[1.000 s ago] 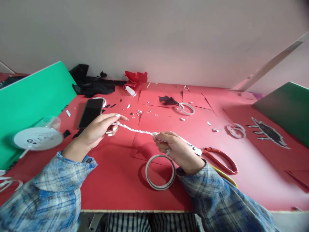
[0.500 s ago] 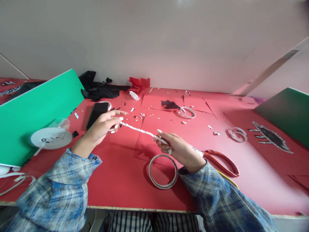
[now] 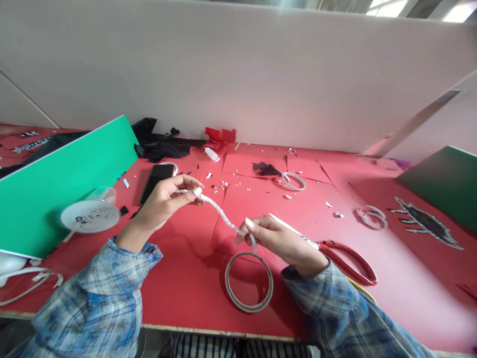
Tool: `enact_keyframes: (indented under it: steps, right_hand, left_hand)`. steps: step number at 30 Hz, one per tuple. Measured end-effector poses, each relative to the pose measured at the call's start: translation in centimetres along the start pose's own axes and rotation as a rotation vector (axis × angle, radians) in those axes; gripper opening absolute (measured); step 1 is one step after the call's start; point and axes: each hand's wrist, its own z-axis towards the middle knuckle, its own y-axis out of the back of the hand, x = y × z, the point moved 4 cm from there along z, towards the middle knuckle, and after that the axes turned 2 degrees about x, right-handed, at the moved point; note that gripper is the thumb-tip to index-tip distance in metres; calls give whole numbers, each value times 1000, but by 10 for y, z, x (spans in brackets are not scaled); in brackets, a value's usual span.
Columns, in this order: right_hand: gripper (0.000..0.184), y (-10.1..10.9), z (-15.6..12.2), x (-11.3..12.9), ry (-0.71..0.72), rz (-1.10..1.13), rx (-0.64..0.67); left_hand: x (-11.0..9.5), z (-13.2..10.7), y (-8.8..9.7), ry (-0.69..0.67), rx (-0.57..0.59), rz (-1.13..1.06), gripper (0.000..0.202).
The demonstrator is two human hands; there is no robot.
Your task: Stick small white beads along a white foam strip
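Strand [image 3: 222, 214], white and curved, in left hand [image 3: 164, 201] and right hand [image 3: 285, 243].

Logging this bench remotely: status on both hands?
Left hand, right hand: each pinching white strip. Strip curving between them. Closest clutter: pale ring, scissors, near right hand.

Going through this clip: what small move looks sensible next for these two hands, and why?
Probably ease the right hand gently away from the left hand to straighten the white strip: both hands pinch it, yet it bows between them, and part of it curls below the right hand.
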Motion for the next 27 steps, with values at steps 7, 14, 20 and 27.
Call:
enact_keyframes:
  steps: [7, 14, 20, 27]
  right_hand:
    - [60, -27, -5, -7, -22, 236, 408]
    - [57, -29, 9, -28, -215, 593, 90]
    - [49, -33, 10, -31, -249, 696, -48]
    - [38, -31, 11, -34, -243, 662, -95]
  left_hand:
    - [-18, -11, -6, -83, 5, -305, 16]
    - [-29, -12, 2, -114, -65, -568, 13]
    - [-29, -15, -5, -16, -17, -679, 14]
    - [-30, -18, -3, -70, -75, -526, 15]
